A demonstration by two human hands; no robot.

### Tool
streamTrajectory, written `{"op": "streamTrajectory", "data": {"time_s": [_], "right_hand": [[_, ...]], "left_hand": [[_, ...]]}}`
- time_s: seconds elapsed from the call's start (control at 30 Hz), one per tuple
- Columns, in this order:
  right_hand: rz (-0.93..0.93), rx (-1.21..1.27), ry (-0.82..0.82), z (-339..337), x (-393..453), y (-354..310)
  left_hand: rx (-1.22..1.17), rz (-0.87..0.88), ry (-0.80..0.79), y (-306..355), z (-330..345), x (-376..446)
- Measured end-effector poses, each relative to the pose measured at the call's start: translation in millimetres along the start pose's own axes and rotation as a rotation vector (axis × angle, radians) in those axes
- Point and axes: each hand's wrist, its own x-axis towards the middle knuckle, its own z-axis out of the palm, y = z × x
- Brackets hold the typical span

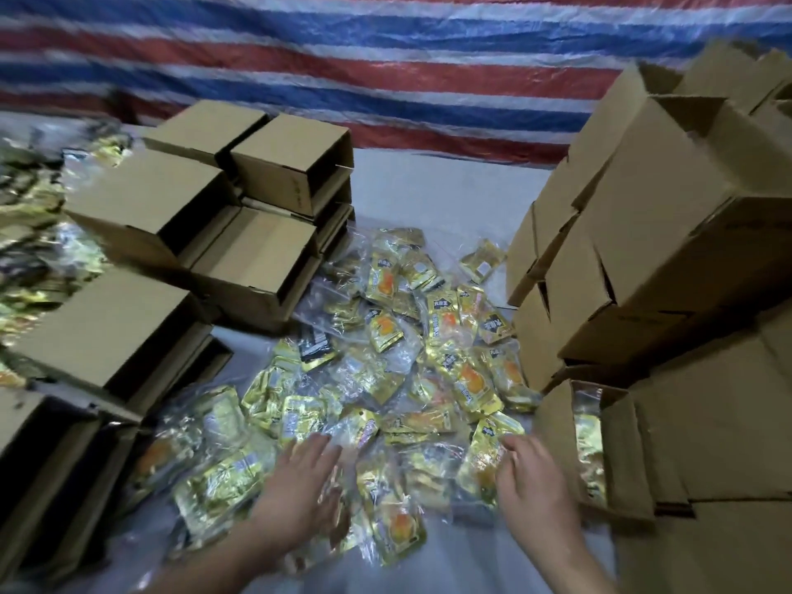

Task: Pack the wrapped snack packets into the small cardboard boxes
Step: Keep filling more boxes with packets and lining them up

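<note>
My right hand (529, 473) pinches a packet (486, 454) just left of the open box (617, 448) (the nearer hand), while my left hand (300, 486) lies spread on the pile (385, 358).

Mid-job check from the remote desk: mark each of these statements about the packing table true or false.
1. The snack packets lie in a loose pile between the box stacks. True.
2. The left hand lifts a box. False: it rests with straight fingers on the packets.
3. The open box beside the right hand already holds gold packets. True.
4. The backdrop is plain white. False: the striped tarp is red, white and blue.
5. Cardboard boxes stand only on the left. False: stacks stand on both sides.
</note>
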Motion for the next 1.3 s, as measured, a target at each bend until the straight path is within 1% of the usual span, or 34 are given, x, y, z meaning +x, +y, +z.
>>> {"op": "streamTrajectory", "data": {"time_s": [0.03, 0.1, 0.17, 0.23, 0.33, 0.4, 0.5, 0.67, 0.77, 0.83, 0.9, 0.97, 1.03, 1.13, 1.17, 1.2, 1.23, 1.3], "right_hand": [[-0.014, 0.016, -0.073, 11, 0, -9], [-0.034, -0.005, -0.212, 34, -1, -20], [-0.039, -0.044, -0.341, 51, -3, -28], [-0.041, -0.078, -0.423, 64, -5, -36], [-0.041, -0.132, -0.473, 78, -7, -51], [-0.038, -0.146, -0.488, 87, -10, -58], [-0.048, -0.110, -0.497, 97, -16, -68], [-0.062, -0.091, -0.498, 112, -4, -96], [-0.076, -0.060, -0.505, 123, -1, -120], [-0.107, -0.050, -0.506, 129, 2, -138], [-0.134, -0.035, -0.491, 130, 10, -155], [-0.166, -0.027, -0.463, 127, 20, -168], [-0.196, -0.019, -0.425, 124, 30, -182], [-0.244, 0.023, -0.382, 118, 42, -208], [-0.264, 0.035, -0.369, 117, 46, -216], [-0.284, 0.044, -0.357, 117, 49, -224], [-0.298, 0.052, -0.352, 116, 51, -232], [-0.327, 0.061, -0.357, 114, 54, -246]], "left_hand": [[0.049, -0.075, -0.046, -16, 0, -4], [0.110, -0.167, -0.106, -40, 2, -16], [0.085, -0.244, -0.126, -53, 7, -27], [-0.013, -0.341, -0.137, -61, 13, -37], [-0.269, -0.460, -0.136, -71, 21, -45], [-0.330, -0.464, -0.156, -71, 28, -48], [-0.411, -0.417, -0.177, -66, 36, -47], [-0.487, -0.357, -0.169, -75, 33, -38], [-0.547, -0.369, -0.170, -81, 29, -44], [-0.572, -0.437, -0.096, -84, 18, -47], [-0.566, -0.473, 0.026, -82, -11, -44], [-0.503, -0.416, 0.159, -75, -52, -43], [-0.444, -0.312, 0.326, -70, -98, -54], [-0.277, -0.161, 0.672, -85, -152, -82], [-0.194, -0.152, 0.765, -96, -167, -91], [-0.118, -0.195, 0.769, -110, -180, -98], [-0.051, -0.289, 0.689, -124, -193, -105], [0.050, -0.496, 0.448, -152, -206, -112]]}}
